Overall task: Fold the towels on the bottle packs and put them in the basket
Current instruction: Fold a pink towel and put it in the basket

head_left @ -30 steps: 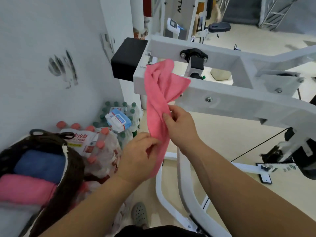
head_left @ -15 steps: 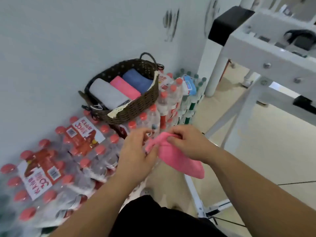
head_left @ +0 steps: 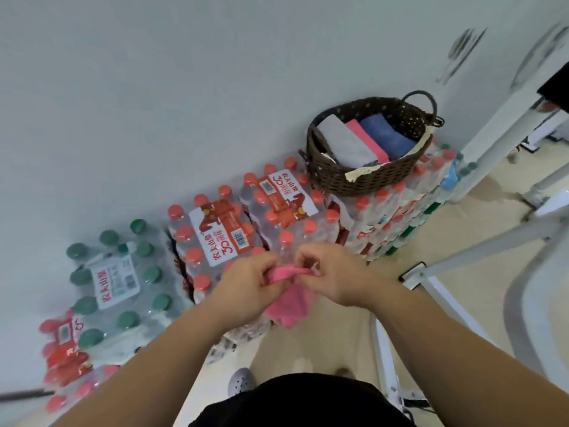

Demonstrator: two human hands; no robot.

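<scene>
With left grip [head_left: 246, 288] and right grip [head_left: 335, 278] both pinching its top edge, the crumpled pink cloth towel [head_left: 289, 306] hangs over the near edge of the red-capped shrink-wrapped bottle packs [head_left: 221, 232] and could slip to the floor [head_left: 308, 349] if either pinch loosens.

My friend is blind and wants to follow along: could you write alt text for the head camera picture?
The left hand and right hand pinch a bunched pink towel between them, close to shrink-wrapped bottle packs lined along a wall. Farther on, a dark woven basket on a taller stack holds three folded towels: grey, pink, blue.
</scene>
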